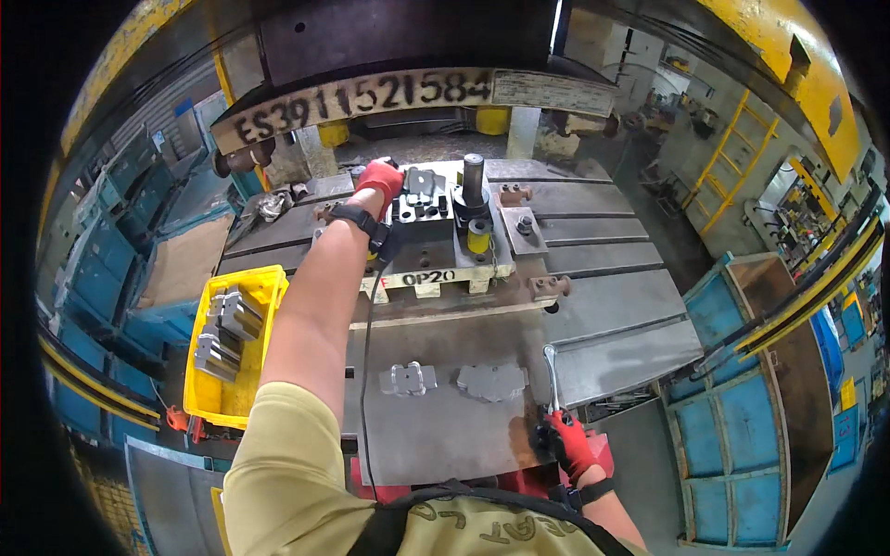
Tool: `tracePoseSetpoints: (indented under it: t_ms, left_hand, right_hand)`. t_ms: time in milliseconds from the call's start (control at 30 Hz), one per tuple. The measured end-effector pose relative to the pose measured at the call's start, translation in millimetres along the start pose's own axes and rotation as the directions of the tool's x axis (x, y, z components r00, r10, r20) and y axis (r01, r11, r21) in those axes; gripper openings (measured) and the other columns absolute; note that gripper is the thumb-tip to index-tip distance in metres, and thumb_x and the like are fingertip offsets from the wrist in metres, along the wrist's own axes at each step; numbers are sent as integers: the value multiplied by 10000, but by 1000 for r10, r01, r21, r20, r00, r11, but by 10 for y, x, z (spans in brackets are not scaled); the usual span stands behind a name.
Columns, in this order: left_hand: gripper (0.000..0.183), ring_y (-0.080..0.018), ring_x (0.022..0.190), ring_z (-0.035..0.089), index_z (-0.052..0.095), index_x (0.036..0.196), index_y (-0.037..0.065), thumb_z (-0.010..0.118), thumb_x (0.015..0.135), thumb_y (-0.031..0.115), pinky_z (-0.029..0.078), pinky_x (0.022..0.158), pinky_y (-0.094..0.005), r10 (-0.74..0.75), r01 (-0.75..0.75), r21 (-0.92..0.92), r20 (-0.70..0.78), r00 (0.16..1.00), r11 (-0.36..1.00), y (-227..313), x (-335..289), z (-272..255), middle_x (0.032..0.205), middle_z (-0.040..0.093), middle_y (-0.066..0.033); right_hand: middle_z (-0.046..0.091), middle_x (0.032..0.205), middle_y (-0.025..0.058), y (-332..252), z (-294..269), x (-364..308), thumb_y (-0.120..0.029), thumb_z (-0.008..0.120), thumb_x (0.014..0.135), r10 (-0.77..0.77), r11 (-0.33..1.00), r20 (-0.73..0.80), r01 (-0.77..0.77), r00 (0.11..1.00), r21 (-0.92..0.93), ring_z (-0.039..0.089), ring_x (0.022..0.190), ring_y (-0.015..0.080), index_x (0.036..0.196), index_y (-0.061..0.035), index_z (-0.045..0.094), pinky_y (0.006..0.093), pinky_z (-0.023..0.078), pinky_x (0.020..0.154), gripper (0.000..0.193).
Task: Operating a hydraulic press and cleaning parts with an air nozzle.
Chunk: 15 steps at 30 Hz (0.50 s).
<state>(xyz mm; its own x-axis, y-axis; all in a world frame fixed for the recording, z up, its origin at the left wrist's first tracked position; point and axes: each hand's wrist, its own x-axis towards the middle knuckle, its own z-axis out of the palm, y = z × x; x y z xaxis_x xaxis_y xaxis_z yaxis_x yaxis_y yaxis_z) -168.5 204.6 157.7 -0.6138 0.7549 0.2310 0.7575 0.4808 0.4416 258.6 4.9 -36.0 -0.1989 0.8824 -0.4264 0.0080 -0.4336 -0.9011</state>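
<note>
My left hand (380, 178), in a red glove, reaches to the far left of the press die (436, 252). Its fingers curl away from view beside a flat grey metal plate (422, 183) on top of the die; whether they grip anything is hidden. Just right of the plate stands a dark guide post (473, 181) with a yellow-banded part (478, 236) in front of it. Low on the right, my right hand (573, 445), in a red and black glove, is closed around the near end of a silver wrench (553, 371), which points away from me.
Two groups of flat metal parts, a left one (408, 379) and a right one (492, 382), lie on the near plate. A yellow bin (197, 389) at left holds stacked parts. Bolted clamps (549, 287) flank the die. The press ram (399, 42) hangs above. A blue crate (732, 426) stands right.
</note>
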Motion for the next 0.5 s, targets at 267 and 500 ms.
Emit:
tracePoseSetpoints:
  t_ms: [267,500]
  left_hand:
    - [235,-190,663,551,570,807,73,603,612,200,423,606,-275,260,-324,-456,-199,945,829,-83,-356,-187,724,580,-80]
    - [131,-49,565,453,567,794,42,545,666,63,368,497,-197,274,52,-860,219,936,508,-639,-1830,-211,658,530,27]
  right_hand:
    - [469,631,-29,34,-12,40,-140,526,735,-24,999,-30,25,999,22,447,576,71,697,-74,496,213,373,538,82]
    - [468,645,-25,3,29,72,-140,515,740,-64,997,-76,61,995,-38,433,582,65,752,-54,502,217,365,537,88]
